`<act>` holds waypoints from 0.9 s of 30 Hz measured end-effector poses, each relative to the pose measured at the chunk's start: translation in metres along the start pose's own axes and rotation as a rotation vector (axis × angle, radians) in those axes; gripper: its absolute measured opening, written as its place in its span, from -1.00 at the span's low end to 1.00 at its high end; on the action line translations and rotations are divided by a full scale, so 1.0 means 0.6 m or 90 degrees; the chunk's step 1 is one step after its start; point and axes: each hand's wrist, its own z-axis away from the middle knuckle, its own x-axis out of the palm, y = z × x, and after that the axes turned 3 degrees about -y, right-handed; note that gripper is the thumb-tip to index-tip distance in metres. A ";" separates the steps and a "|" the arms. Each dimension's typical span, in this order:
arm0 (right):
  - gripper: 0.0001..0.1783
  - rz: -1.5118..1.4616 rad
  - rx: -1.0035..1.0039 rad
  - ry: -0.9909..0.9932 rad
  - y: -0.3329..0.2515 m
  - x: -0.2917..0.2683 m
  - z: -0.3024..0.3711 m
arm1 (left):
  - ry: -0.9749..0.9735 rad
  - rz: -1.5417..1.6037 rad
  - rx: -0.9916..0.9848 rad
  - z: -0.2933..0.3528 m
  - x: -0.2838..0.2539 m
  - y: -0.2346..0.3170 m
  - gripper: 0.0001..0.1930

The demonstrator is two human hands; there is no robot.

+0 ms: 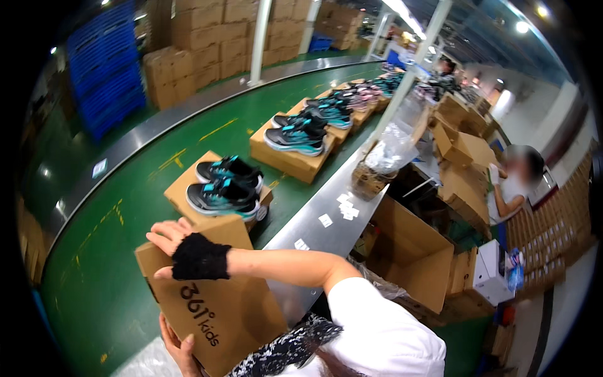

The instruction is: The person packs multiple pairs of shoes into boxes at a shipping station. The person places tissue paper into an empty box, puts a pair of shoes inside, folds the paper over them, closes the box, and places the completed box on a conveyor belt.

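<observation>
A brown cardboard shoe box (245,301) with dark print on its face stands tilted up close in front of me. My right hand (191,251), in a black fingerless glove, reaches across and grips its upper left edge, with the thumb on the printed face and the fingers over the edge. My left hand (179,349) is bare-fingered and holds the box by its lower left side, partly hidden behind it. Just beyond, a pair of black and turquoise sneakers (223,195) rests on another brown box (182,191) on the green conveyor belt (132,220).
More boxes (292,160) topped with sneakers line the curving belt. Paper labels (325,220) lie on the metal ledge (286,235) to the right, below a carton holding clear plastic bags (389,147). An open carton (411,251) stands beside the ledge; a co-worker (512,182) is farther right.
</observation>
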 end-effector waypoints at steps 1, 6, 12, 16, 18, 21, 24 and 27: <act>-0.30 0.030 -0.032 0.010 -0.004 -0.009 0.008 | 0.030 -0.005 -0.012 0.008 -0.017 -0.006 -0.04; -0.50 0.156 -0.069 -0.029 0.073 -0.049 0.113 | 0.334 0.277 0.022 0.152 -0.117 0.024 -0.38; -0.42 0.394 0.020 -0.088 0.230 -0.120 0.151 | 0.877 0.214 0.215 0.327 -0.138 0.080 -0.27; -0.33 0.420 0.141 -0.308 0.325 -0.171 0.135 | 1.125 0.641 0.140 0.432 -0.222 0.000 -0.04; -0.40 0.333 0.195 -0.343 0.339 -0.185 0.115 | 1.037 0.532 0.035 0.420 -0.190 -0.016 -0.11; -0.45 0.292 0.233 -0.501 0.314 -0.205 0.061 | 0.804 0.282 -0.058 0.373 -0.156 -0.087 -0.34; -0.41 0.237 0.188 -0.513 0.237 -0.220 0.013 | 0.473 -0.107 -0.195 0.189 -0.031 -0.107 -0.52; -0.38 0.102 0.205 -0.608 0.155 -0.275 -0.011 | 0.323 -0.201 -0.004 0.023 0.103 -0.048 -0.71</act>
